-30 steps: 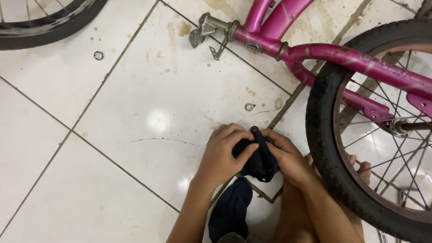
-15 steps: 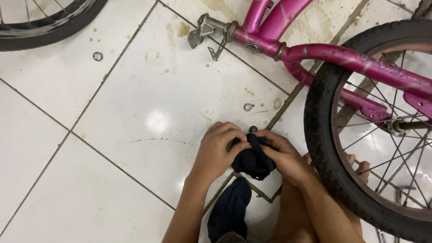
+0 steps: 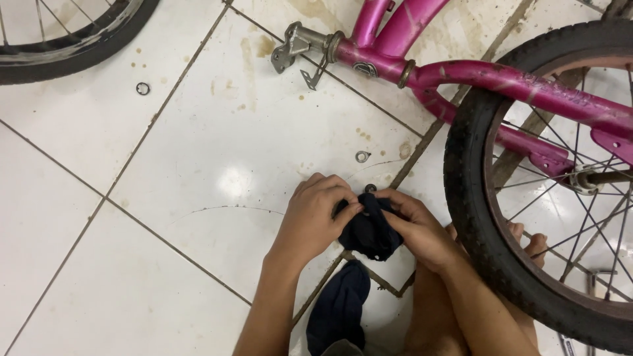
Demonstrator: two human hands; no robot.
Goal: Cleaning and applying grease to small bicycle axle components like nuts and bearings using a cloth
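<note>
White floor tiles (image 3: 198, 171), glossy, stained brown near frame, dark grout lines, light glare at centre. Indoors, floor only, no walls seen. Pink bike frame (image 3: 501, 79) laid across top right, black rear wheel (image 3: 475, 217) standing at right, spokes and axle visible. Second wheel (image 3: 72, 39) cut off at top left, well apart from hands. Loose ring (image 3: 143, 88) on tile at upper left, washer (image 3: 362, 156) near centre, just above hands. Metal bracket (image 3: 300, 49) at frame end.

Left hand (image 3: 316, 217) and right hand (image 3: 415, 227) pressed together low centre, both clamped on dark cloth (image 3: 369, 231), fingers curled round it. Small metal part (image 3: 370, 188) poking out at cloth's top, touching fingertips; kind of part too small to tell. Cloth tail (image 3: 339, 306) hanging down between forearms. Toes (image 3: 527, 240) seen behind tyre.

Progress, judged only: wiping of small part in hand, looked mid-way; part mostly wrapped, cleanliness not tellable. Ring and washer lying on floor untouched, likely left to wipe. Front wheel off frame, bike not reassembled.
</note>
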